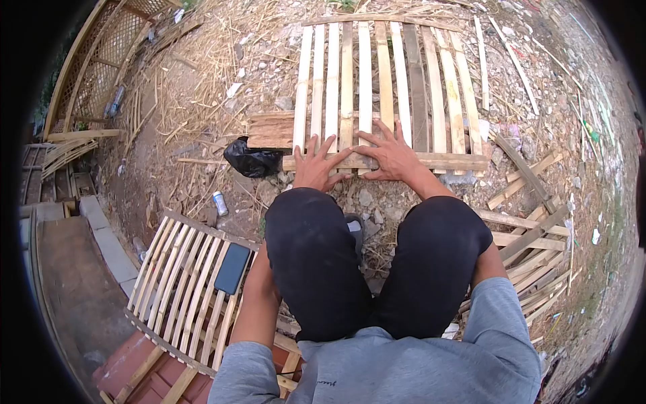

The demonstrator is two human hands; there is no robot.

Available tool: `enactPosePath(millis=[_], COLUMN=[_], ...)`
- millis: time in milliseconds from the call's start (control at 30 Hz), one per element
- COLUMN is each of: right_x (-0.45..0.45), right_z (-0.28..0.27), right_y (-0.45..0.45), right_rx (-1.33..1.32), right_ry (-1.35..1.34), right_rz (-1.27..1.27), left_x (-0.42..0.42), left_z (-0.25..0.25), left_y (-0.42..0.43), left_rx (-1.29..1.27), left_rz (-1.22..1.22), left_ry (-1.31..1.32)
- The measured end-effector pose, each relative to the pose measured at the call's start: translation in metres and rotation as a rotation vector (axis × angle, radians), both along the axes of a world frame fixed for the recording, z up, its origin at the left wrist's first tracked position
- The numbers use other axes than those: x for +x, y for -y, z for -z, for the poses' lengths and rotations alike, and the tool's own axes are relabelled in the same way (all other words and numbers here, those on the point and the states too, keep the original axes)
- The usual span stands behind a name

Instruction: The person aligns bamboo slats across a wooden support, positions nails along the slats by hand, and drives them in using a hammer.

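Observation:
A slatted wooden panel point(365, 74) lies on the ground in front of my knees, its pale and darker slats running between two crosspieces. My left hand point(316, 165) rests with fingers spread on the near crosspiece point(444, 161), toward its left end. Close beside it, my right hand point(390, 155) lies on the same crosspiece, fingers fanned out over the slat ends. Neither hand grips anything. Under the panel's near left side sits a rough brown wooden block point(270, 130), with a black plastic bag point(250, 159) next to it.
A second slatted panel point(182, 283) lies at lower left with a dark phone point(232, 268) on it. A blue and white can point(220, 203) stands nearby. Loose wooden strips point(535, 249) are piled at right. A lattice panel point(101, 60) leans at upper left. Straw and rubble cover the ground.

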State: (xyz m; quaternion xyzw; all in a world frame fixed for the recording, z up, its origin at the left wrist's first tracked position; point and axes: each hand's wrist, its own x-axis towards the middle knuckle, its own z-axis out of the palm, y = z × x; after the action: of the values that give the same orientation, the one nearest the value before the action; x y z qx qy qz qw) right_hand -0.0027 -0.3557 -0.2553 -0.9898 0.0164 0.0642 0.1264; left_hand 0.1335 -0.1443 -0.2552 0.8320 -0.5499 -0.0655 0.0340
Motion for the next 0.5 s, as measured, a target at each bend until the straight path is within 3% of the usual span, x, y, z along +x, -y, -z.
enactPosePath(millis=[500], right_x=[0.001], right_z=[-0.011], right_y=[-0.003], right_rx=[0.004], right_ry=[-0.046], right_rz=[0.004], left_x=[0.002], left_z=[-0.004], left_y=[0.009], left_rx=[-0.057], left_rz=[0.030], left_ry=[-0.235])
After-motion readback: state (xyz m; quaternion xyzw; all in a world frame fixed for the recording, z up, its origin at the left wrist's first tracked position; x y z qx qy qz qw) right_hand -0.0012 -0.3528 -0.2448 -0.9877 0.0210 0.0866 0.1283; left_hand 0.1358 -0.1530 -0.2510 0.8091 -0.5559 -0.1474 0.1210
